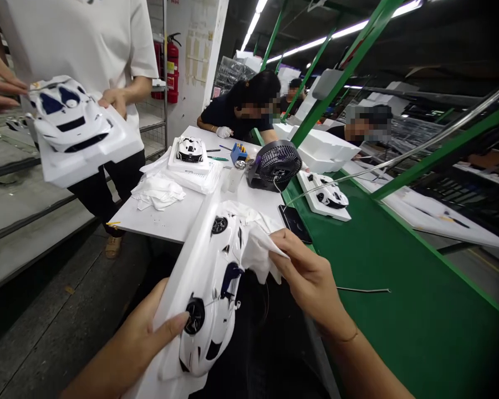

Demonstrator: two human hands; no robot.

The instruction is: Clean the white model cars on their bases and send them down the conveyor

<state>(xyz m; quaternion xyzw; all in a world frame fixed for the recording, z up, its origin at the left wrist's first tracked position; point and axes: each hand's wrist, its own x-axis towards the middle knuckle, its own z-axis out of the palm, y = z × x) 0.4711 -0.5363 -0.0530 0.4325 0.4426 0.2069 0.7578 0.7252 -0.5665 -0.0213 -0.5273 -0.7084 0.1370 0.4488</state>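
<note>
A green conveyor belt [399,288] runs from behind the desk fan [279,163] down its right side towards the camera. The white table [170,216] carries the fan at its far right edge and spreads left of it. Well left of the fan a co-worker in a white T-shirt [87,33] stands holding a second car on its tray [69,113].

Below the fan, nearest the camera, a long foam tray [178,288] is tilted on edge with a white model car [216,310] lying in it, nose pointing down. The left hand [145,338] is clamped on the tray's lower edge, thumb pressed beside the car's front wheel. The right hand [311,277], below and slightly right of the fan, has its fingers pinched together on a white cloth [258,244] that lies against the car's roof and rear.

Just right of the fan a third car on a tray [326,194] sits on the belt; left of it a fourth [190,149] rests on the table. Crumpled rags [158,191] lie further left. A dark phone [294,223] lies just below the fan.
</note>
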